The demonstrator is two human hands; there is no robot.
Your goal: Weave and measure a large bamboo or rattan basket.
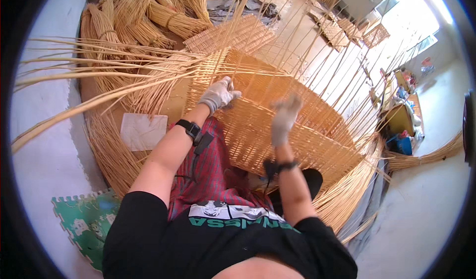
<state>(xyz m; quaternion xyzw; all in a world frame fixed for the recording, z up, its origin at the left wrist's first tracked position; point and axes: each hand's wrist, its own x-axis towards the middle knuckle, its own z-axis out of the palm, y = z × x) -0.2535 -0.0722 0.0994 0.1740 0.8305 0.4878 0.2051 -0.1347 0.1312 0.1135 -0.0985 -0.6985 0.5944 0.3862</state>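
A large rectangular wicker basket, its walls woven and its upper edge unfinished, stands before me against my lap. My left hand, in a pale work glove, is at the near left part of the rim, its fingers closed around what looks like a wicker rod. Over the near wall hovers my right hand, also gloved; motion smears its fingers. Thin upright wicker rods rise from the walls. Long loose rod ends stick out to the left from the basket's corner.
Tied bundles of wicker rods lie at the back left, near a flat woven panel. A white plastic tray and a green foam mat are on the left. A blue bucket stands right, beside more rods.
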